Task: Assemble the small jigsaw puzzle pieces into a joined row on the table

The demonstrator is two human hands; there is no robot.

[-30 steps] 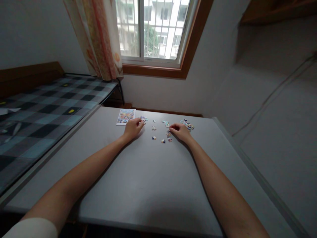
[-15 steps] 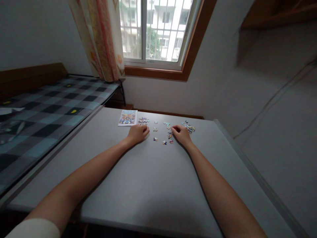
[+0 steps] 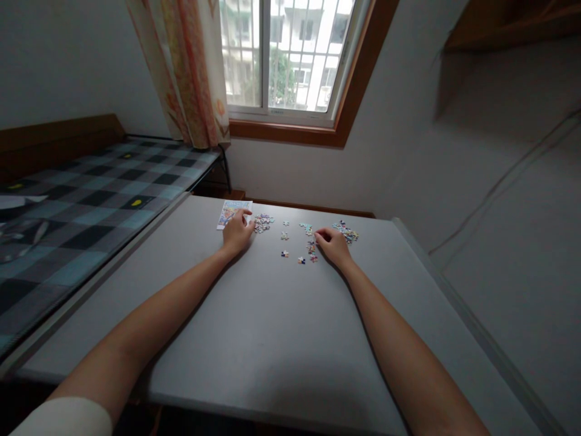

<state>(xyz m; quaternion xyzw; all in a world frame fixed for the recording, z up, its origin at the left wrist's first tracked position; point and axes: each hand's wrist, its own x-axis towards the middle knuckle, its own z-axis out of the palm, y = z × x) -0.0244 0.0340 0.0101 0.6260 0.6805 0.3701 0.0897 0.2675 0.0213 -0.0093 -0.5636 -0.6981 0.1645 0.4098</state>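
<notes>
My left hand (image 3: 238, 232) lies over the lower right part of a colourful picture sheet (image 3: 229, 209), fingers apart and holding nothing I can see. Just right of it is a pile of jigsaw puzzle pieces (image 3: 263, 223). My right hand (image 3: 333, 243) is closed in a pinch beside a joined column of puzzle pieces (image 3: 311, 247); whatever is between its fingertips is too small to make out. Beyond that hand lies a second pile of puzzle pieces (image 3: 347, 232). Between my hands sit separate pieces, among them a dark blue and white piece (image 3: 285, 254) and another piece (image 3: 301, 260).
The grey table (image 3: 272, 339) has a raised edge on its left and right sides. A bed with a checked cover (image 3: 149, 175) stands to the left. Behind the table are a curtain (image 3: 193, 79) and a barred window (image 3: 299, 60).
My left hand has moved left and away from me, from beside the left pile onto the picture sheet, and its fingers have opened. My right hand stays in place.
</notes>
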